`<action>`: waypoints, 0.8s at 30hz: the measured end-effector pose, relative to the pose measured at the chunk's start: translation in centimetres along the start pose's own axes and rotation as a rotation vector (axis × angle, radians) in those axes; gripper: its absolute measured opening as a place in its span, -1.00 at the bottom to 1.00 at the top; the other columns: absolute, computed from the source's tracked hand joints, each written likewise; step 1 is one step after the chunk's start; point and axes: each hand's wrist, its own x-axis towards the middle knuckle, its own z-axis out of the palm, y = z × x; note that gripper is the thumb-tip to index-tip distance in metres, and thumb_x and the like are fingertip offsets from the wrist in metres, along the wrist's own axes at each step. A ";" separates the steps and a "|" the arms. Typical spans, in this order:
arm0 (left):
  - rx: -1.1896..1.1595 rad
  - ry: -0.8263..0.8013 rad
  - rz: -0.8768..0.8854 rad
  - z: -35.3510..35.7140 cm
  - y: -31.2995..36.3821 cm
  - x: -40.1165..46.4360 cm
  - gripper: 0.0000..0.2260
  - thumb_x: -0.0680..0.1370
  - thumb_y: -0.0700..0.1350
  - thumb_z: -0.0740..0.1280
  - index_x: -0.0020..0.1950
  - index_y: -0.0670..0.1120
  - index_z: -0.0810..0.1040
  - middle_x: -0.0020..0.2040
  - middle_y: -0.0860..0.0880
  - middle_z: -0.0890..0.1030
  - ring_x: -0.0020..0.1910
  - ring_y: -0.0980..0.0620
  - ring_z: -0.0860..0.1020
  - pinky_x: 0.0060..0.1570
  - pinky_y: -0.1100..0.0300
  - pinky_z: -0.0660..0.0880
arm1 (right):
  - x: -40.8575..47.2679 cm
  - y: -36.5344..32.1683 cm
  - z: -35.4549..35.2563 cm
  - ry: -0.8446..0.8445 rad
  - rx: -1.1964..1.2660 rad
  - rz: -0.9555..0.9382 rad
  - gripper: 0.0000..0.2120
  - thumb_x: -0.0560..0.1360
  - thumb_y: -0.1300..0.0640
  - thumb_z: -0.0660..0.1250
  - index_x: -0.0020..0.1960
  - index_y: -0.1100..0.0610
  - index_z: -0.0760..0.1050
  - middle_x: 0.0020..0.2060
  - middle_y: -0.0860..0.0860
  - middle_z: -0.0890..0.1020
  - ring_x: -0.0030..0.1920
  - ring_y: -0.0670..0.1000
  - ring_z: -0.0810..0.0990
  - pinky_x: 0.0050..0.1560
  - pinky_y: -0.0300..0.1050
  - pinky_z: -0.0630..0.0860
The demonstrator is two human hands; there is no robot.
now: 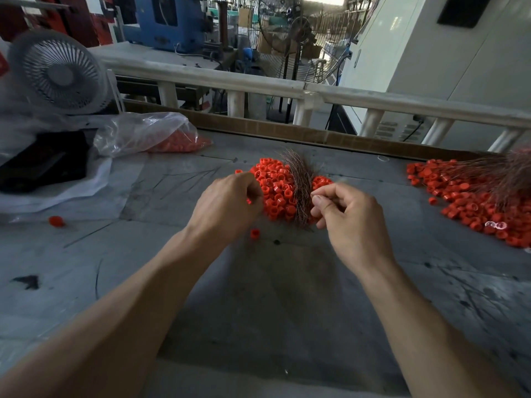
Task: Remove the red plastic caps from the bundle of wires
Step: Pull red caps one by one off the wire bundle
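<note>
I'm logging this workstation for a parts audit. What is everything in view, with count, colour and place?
cap pile: one heap, red, table centre, around the wires
wire bundle: one, brownish, lying across the centre heap
second cap pile: one, red, right edge, with more wires over it
loose caps: at least two, red, near centre and left
plastic bag: one, clear, holding red caps, back left
desk fan: one, white, far left
floor fan: one, dark, behind the rail
table: one, grey
left hand: curled at the heap's left side
right hand: pinching at the bundle
</note>
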 end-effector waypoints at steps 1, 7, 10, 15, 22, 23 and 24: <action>-0.036 0.015 -0.015 0.0 0.1 0.0 -0.96 0.46 -0.11 0.38 -0.16 0.02 0.62 -0.23 0.11 0.63 -0.21 0.08 0.57 -0.21 0.13 0.50 | -0.1 -0.1 0.0 -0.003 -0.004 -0.008 -0.86 0.59 0.15 0.39 -0.11 -0.04 0.64 -0.33 -0.09 0.69 -0.37 -0.13 0.65 -0.25 -0.19 0.61; -0.703 -0.064 -0.271 -0.5 1.4 -0.3 -0.96 0.53 -0.25 0.42 -0.10 -0.12 0.62 -0.29 -0.03 0.70 -0.32 0.02 0.70 -0.31 0.18 0.58 | -0.5 -1.0 0.0 -0.016 0.034 -0.066 -0.89 0.59 0.15 0.39 -0.01 -0.03 0.67 -0.29 -0.11 0.71 -0.30 -0.15 0.66 -0.17 -0.16 0.63; -1.124 -0.155 -0.376 -0.6 2.7 -0.7 -0.98 0.56 -0.28 0.39 -0.05 -0.19 0.62 -0.26 -0.09 0.69 -0.28 -0.02 0.70 -0.24 0.16 0.64 | -0.7 -1.4 0.1 -0.004 0.084 -0.106 -0.89 0.58 0.15 0.41 -0.01 -0.03 0.68 -0.28 -0.13 0.71 -0.26 -0.16 0.67 -0.18 -0.23 0.61; -1.350 -0.267 -0.394 -0.2 3.6 -1.2 -0.87 0.54 -0.27 0.37 0.07 -0.24 0.62 -0.19 -0.16 0.67 -0.19 -0.05 0.67 -0.03 0.07 0.61 | -0.8 -1.6 0.4 0.019 0.100 -0.162 -0.91 0.56 0.16 0.44 -0.02 0.00 0.71 -0.22 -0.14 0.72 -0.16 -0.15 0.69 -0.13 -0.26 0.60; -1.418 -0.274 -0.364 0.2 3.7 -1.4 -0.75 0.49 -0.41 0.35 0.16 -0.29 0.60 -0.09 -0.22 0.68 -0.12 -0.08 0.68 0.00 0.12 0.65 | -0.7 -1.6 0.3 0.040 0.142 -0.155 -0.91 0.56 0.16 0.45 -0.04 0.01 0.71 -0.24 -0.11 0.73 -0.18 -0.11 0.69 -0.13 -0.22 0.60; -1.415 -0.269 -0.358 0.2 3.7 -1.4 -0.76 0.48 -0.40 0.36 0.14 -0.28 0.61 -0.10 -0.21 0.68 -0.13 -0.07 0.69 -0.02 0.12 0.65 | -0.7 -1.7 0.3 0.035 0.136 -0.162 -0.91 0.56 0.16 0.45 -0.04 0.01 0.71 -0.24 -0.12 0.73 -0.17 -0.12 0.70 -0.13 -0.25 0.59; -1.414 -0.264 -0.355 0.3 3.6 -1.4 -0.76 0.46 -0.39 0.37 0.11 -0.27 0.61 -0.12 -0.20 0.69 -0.15 -0.06 0.69 -0.04 0.13 0.65 | -0.8 -1.7 0.3 0.030 0.129 -0.170 -0.91 0.56 0.16 0.45 -0.03 0.01 0.71 -0.23 -0.12 0.73 -0.16 -0.13 0.70 -0.13 -0.29 0.58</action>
